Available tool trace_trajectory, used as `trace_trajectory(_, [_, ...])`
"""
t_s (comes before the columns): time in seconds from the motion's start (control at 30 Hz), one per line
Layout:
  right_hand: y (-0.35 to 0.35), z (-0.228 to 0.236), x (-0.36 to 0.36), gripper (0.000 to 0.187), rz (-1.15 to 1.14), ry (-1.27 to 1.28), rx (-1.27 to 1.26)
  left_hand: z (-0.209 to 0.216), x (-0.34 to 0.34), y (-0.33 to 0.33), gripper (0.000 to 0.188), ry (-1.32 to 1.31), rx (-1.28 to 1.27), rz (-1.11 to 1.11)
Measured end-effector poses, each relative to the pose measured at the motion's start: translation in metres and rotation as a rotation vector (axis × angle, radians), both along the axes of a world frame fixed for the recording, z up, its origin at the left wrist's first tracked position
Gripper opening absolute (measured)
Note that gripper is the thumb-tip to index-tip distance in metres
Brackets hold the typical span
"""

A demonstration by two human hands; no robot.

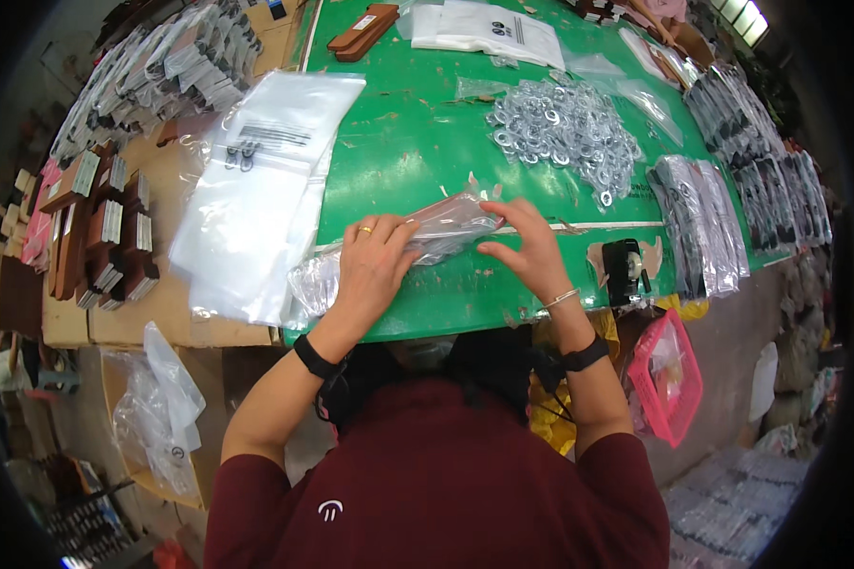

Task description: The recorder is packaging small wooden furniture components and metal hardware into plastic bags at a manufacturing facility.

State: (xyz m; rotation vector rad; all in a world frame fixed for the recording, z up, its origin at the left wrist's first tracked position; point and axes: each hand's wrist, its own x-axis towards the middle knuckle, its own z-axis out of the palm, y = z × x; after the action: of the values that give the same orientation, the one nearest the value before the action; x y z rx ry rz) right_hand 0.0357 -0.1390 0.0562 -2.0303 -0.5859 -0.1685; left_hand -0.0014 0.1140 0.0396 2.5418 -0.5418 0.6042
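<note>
A clear plastic bag with a long brown piece inside lies slantwise near the front edge of the green table. My left hand grips its left part, fingers laid over the top. At the bag's other end is my right hand; thumb and forefinger are apart, and the forefinger seems to touch the plastic. Left of my hands lies a stack of flat clear bags with dark print. A heap of small clear plastic rings sits beyond my right hand.
Brown wooden pieces are stacked on cardboard at the left. One brown piece lies at the back. Wrapped bundles and a small black item sit at the right. A pink basket stands below the table edge.
</note>
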Motion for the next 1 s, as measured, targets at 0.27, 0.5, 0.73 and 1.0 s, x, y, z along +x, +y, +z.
trace_trajectory(0.27, [-0.004, -0.015, 0.012, 0.017, 0.069, -0.425, -0.117, -0.005, 0.014, 0.011, 0.013, 0.167, -0.206, -0.128])
trace_trajectory(0.5, [0.001, -0.027, 0.008, 0.014, -0.011, 0.262, 0.203, 0.004, 0.022, 0.004, 0.017, 0.48, -0.397, -0.125])
trace_trajectory(0.73, [-0.002, -0.033, 0.021, 0.015, 0.03, -0.054, 0.048, 0.009, 0.017, 0.025, 0.025, 0.08, -0.296, -0.051])
trace_trajectory(1.0, [0.014, -0.034, 0.017, 0.014, -0.183, -0.13, -0.131, -0.009, -0.008, 0.051, 0.026, 0.27, -0.109, 0.121])
